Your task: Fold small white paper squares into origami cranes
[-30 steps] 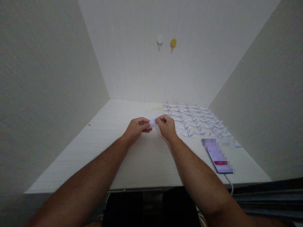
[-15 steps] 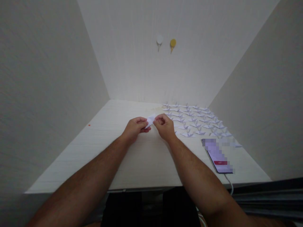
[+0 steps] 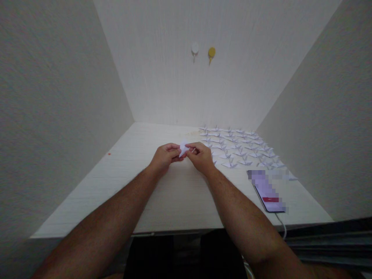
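A small folded piece of white paper (image 3: 183, 148) is held above the middle of the table, between both hands. My left hand (image 3: 165, 157) pinches its left side between thumb and fingers. From the right, my right hand (image 3: 201, 155) grips the paper's other edge with thumb and forefinger. The fingers cover part of the paper, so its exact folds cannot be made out. Just beyond my right hand, several white paper cranes (image 3: 228, 163) stand in rows on the table.
A phone (image 3: 267, 192) with a blurred screen lies at the right, a white cable (image 3: 281, 224) running from its lower end over the edge of the white table (image 3: 95, 193). Walls enclose three sides. A white hook (image 3: 194, 49) and a yellow hook (image 3: 212, 52) are on the back wall.
My right hand has shifted slightly left, and its fingers are closer to my left fingertips on the paper. The paper looks more upright and narrower. My left hand has barely moved.
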Action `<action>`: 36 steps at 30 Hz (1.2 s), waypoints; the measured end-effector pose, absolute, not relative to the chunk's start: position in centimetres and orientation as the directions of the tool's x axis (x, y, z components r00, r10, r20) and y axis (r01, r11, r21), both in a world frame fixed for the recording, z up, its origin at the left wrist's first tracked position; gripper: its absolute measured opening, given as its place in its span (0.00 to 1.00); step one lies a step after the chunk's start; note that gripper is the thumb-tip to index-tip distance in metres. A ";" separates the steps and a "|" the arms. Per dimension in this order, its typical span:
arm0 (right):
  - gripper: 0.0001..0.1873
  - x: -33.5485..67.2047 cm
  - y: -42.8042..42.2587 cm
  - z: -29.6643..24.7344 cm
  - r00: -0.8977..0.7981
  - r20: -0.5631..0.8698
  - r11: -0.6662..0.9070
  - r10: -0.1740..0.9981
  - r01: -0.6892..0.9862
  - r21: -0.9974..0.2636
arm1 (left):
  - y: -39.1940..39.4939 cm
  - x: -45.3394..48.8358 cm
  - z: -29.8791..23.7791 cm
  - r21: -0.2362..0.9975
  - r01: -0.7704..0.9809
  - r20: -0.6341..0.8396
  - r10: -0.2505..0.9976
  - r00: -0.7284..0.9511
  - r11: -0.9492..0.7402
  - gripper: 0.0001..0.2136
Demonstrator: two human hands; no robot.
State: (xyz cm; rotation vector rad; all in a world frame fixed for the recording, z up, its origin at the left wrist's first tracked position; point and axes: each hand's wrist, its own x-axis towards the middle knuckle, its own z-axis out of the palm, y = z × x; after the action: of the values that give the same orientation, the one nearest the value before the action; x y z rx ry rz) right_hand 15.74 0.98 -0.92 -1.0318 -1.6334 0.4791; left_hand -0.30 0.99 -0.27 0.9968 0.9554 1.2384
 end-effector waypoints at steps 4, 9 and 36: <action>0.09 15.6 0.9 -0.8 -0.018 0.552 0.518 0.834 0.371 -0.771 | 1.0 -0.3 -0.2 0.956 -0.290 -0.026 0.994 0.105 0.056 0.14; 0.03 15.7 0.8 -0.8 -0.011 0.551 0.519 0.835 0.348 -0.780 | 1.0 -0.3 -0.3 0.954 -0.293 -0.030 0.994 0.102 0.059 0.13; 0.03 15.7 1.4 -1.4 -0.007 0.519 0.486 0.855 0.360 -0.796 | 1.1 -0.1 -0.8 0.952 -0.304 -0.004 0.994 0.105 0.036 0.16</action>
State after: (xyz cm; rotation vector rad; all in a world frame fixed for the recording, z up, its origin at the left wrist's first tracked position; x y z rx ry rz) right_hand 15.70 1.36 -1.45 -1.0749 -1.5962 0.5441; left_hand -0.09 1.14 -0.78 1.0119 0.9160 1.2506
